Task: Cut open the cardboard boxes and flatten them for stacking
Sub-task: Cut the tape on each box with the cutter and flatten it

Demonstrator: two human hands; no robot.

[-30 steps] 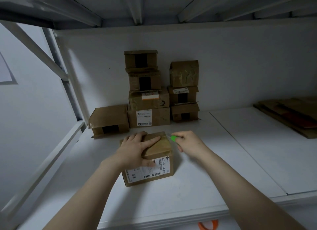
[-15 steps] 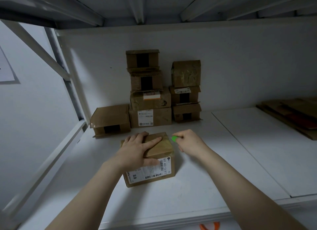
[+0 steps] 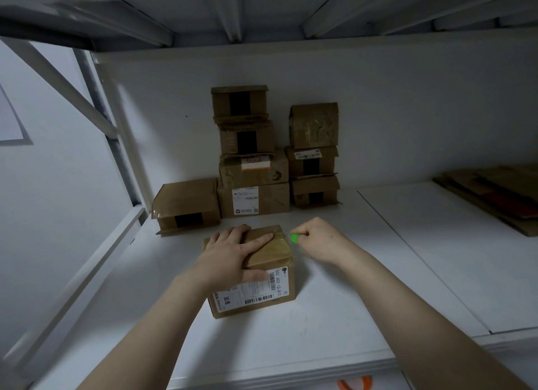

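Observation:
A small taped cardboard box point(image 3: 270, 276) with a white shipping label on its front stands on the white shelf point(image 3: 320, 317) in front of me. My left hand point(image 3: 233, 253) lies flat on its top, fingers spread, thumb down over the front face. My right hand point(image 3: 320, 241) is curled around a small green cutter point(image 3: 294, 238), whose tip sits at the box's upper right back corner. The blade itself is too small to make out.
Several taped boxes are stacked against the back wall point(image 3: 253, 168), point(image 3: 314, 154), with one more box point(image 3: 186, 204) to their left. Flattened cardboard point(image 3: 495, 194) lies at the far right. A slanted shelf brace point(image 3: 72, 89) runs along the left; an upper shelf hangs overhead.
Nearly nothing has shifted. Both hands keep their places on and beside the box; the view has drifted slightly.

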